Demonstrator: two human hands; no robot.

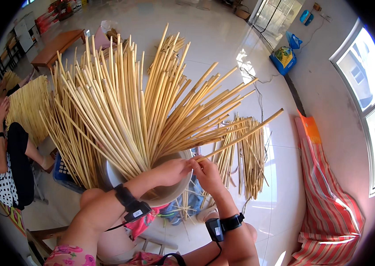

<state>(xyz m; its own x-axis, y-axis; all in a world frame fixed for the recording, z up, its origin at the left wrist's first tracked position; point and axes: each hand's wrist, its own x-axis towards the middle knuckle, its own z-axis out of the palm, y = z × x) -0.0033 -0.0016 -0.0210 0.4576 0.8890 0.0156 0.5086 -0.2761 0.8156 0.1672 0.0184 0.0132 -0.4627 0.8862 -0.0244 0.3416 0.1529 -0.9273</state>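
Observation:
Over the near rim of a white bucket (177, 195), my two hands meet fingertip to fingertip. My right hand (208, 175) is closed on the near end of a long, pale yellow reed stalk (245, 134), which slants up to the right. My left hand (173, 171) is closed too, its fingers pressed together against the right fingertips; what they pinch is hidden. A big fan of similar reed stalks (121, 106) stands upright in the bucket, just beyond my hands. Dark straps with small boxes circle both my forearms.
More stalks lie on the tiled floor at right (252, 155). A blue crate (66, 175) stands left of the bucket. Another person (1, 164) sits at far left beside a reed mat (29, 106). A striped cloth (324, 199) lies along the right wall; a low brown table (59, 46) stands behind.

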